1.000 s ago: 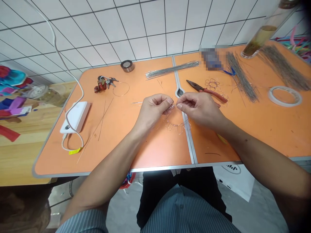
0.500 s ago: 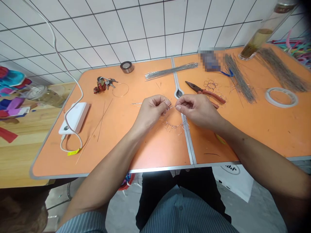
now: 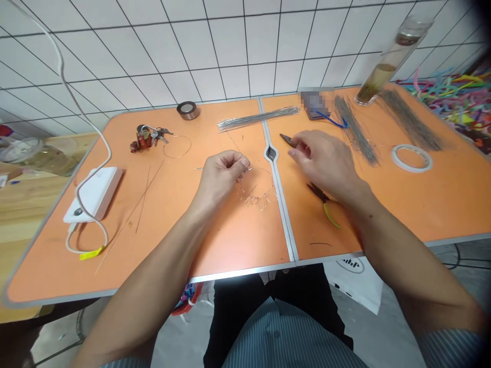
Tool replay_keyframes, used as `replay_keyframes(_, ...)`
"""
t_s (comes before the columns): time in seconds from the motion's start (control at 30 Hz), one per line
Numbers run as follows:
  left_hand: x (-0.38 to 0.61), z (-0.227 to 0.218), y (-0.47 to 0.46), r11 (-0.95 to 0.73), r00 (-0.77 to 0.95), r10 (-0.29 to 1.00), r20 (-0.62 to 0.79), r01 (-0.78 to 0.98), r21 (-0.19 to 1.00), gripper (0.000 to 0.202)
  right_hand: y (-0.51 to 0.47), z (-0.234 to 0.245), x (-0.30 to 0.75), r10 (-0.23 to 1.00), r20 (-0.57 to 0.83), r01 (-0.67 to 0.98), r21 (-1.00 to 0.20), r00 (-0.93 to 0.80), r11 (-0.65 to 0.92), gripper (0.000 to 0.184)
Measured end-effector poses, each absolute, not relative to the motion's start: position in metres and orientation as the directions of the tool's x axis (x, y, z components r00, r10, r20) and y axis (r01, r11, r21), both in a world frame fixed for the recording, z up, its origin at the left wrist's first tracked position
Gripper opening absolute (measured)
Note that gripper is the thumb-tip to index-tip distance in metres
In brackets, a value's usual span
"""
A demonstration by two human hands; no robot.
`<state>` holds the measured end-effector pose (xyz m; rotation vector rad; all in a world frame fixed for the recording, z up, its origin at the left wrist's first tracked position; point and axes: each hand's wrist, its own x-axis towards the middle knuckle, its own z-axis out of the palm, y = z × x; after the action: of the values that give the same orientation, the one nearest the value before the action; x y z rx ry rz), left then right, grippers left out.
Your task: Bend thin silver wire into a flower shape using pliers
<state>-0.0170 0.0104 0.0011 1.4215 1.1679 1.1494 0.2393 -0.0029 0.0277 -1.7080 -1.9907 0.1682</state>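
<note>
My left hand (image 3: pixel 222 171) is closed in a pinch on a thin wire ring with small loops (image 3: pixel 259 193), which lies on the orange table (image 3: pixel 230 240) just right of the hand. My right hand (image 3: pixel 326 159) is apart from the ring, farther right, and hovers with curled, blurred fingers over a pair of pliers. Only the pliers' dark nose (image 3: pixel 286 139) shows past its fingers. Small yellow-handled cutters (image 3: pixel 325 203) lie beside my right wrist.
A bundle of straight wires (image 3: pixel 258 118) lies at the back, with a dark tape roll (image 3: pixel 186 109) and keys (image 3: pixel 148 137) to the left. A white power bank (image 3: pixel 94 193) with cable sits far left. More wire bundles (image 3: pixel 356 132), a white tape ring (image 3: pixel 412 157) and a glass tube (image 3: pixel 383 66) stand right.
My right hand let go of the wire ring and moved right and back, over the pliers. The yellow-handled cutters came into view. My left hand kept its pinch; the camera turned right.
</note>
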Motion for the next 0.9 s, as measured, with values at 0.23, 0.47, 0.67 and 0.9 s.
replay_keyframes(0.23,-0.026,0.001,0.017,-0.093,0.049,0.995,0.088,0.106,0.990,0.014,0.007,0.028,0.263,0.996,0.077,0.999,-0.019,0.047,-0.045,0.037)
replay_keyframes(0.47,-0.029,0.005,0.018,-0.085,0.027,0.996,0.084,0.078,0.993,0.011,0.010,0.019,0.261,0.996,0.054,0.997,0.035,0.070,-0.072,0.045)
replay_keyframes(0.67,-0.028,0.007,0.018,-0.076,0.013,0.997,0.075,0.055,0.996,0.013,0.005,0.020,0.246,0.988,0.095,0.991,0.031,0.125,-0.129,0.048)
replay_keyframes(0.9,-0.031,0.008,0.020,-0.084,-0.005,0.996,0.084,0.047,0.995,0.012,0.002,0.031,0.246,0.980,0.136,0.981,-0.153,0.145,-0.123,0.048)
